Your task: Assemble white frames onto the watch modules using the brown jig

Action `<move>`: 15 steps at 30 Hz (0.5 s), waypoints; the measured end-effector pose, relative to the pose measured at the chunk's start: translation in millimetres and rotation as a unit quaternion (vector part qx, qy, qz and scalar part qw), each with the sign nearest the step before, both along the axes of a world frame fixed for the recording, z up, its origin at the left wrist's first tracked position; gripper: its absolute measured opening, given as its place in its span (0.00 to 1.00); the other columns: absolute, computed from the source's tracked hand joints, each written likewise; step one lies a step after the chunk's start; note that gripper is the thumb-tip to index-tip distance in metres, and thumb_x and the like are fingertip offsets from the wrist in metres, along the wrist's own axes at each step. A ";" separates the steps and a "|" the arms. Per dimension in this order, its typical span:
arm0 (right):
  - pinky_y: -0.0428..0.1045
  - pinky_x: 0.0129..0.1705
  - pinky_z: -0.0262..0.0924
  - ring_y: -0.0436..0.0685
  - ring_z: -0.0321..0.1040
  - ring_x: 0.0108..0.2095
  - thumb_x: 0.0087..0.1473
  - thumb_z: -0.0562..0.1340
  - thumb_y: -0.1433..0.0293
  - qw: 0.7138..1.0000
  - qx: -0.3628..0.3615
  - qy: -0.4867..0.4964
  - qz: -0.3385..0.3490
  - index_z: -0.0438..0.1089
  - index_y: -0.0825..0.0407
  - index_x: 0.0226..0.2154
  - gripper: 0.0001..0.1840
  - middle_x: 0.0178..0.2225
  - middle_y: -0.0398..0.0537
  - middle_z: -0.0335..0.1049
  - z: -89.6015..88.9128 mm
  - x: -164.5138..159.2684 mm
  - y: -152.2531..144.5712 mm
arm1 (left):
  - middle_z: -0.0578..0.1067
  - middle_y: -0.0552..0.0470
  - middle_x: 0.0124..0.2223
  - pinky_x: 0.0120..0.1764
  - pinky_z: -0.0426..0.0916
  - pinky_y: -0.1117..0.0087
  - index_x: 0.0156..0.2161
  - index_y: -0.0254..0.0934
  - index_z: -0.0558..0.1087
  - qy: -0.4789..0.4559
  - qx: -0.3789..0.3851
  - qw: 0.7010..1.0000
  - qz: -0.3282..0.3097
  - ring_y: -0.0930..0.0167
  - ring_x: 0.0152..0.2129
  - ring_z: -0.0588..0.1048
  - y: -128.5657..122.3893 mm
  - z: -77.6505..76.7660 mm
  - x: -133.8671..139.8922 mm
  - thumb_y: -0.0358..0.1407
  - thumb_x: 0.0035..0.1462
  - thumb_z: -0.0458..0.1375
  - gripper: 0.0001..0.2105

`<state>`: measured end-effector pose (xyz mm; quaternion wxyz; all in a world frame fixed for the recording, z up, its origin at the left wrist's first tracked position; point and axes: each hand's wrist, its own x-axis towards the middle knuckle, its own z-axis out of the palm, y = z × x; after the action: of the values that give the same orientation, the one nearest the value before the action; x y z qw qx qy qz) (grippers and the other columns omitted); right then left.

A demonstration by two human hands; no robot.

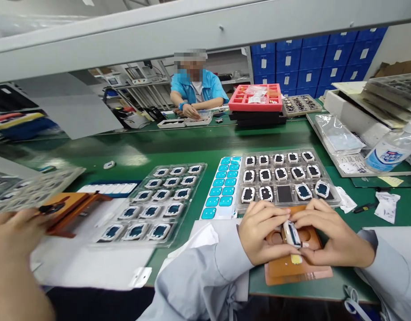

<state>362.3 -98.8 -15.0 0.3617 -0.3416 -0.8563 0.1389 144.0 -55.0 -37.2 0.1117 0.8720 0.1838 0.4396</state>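
My left hand (259, 234) and my right hand (329, 236) meet over an orange-brown fixture (292, 269) at the table's near edge. Together their fingertips pinch a small white part with a dark face (291, 233), pressed onto the fixture. A small yellow tab (296, 259) lies on the fixture just below the part. Both arms wear grey sleeves. Right behind my hands stands a clear tray (330, 199) with several white-framed dark parts in its pockets and one bare pocket near my fingers.
A sheet of blue stickers (225, 187) lies left of the tray, then a second clear tray (158, 200). A co-worker's blurred hand (14, 240) is by another orange fixture (71, 209) at left. Bottle (392, 151), red tray (255, 98), seated person (195, 89) opposite.
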 end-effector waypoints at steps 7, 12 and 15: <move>0.49 0.37 0.63 0.56 0.65 0.36 0.46 0.67 0.71 0.970 -0.175 0.169 0.017 0.60 0.46 0.41 0.20 0.37 0.44 0.63 -13.7 -2.7 1.9 | 0.73 0.41 0.56 0.52 0.63 0.52 0.63 0.41 0.61 0.072 -0.018 0.997 0.000 0.57 0.51 0.65 -5.6 3.2 -0.3 0.55 0.59 0.56 0.32; 0.48 0.44 0.64 0.55 0.67 0.41 0.50 0.68 0.68 0.931 -0.282 0.220 0.067 0.61 0.44 0.44 0.21 0.40 0.43 0.64 -18.3 2.5 4.3 | 0.78 0.45 0.49 0.48 0.65 0.57 0.57 0.41 0.68 0.045 0.057 0.996 0.058 0.61 0.47 0.68 -4.2 4.0 -0.2 0.49 0.61 0.58 0.23; 0.47 0.42 0.64 0.54 0.68 0.41 0.51 0.68 0.68 0.919 -0.312 0.230 0.075 0.60 0.43 0.45 0.21 0.41 0.43 0.65 -18.7 4.2 4.5 | 0.80 0.49 0.45 0.45 0.64 0.60 0.51 0.41 0.72 0.007 0.109 0.992 0.066 0.64 0.43 0.68 -5.2 5.0 2.0 0.45 0.60 0.61 0.17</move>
<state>366.5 -94.3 -33.7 0.4123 -0.3308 -0.6860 0.5000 146.0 -60.2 -32.2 -0.0150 0.8681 0.1931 0.4570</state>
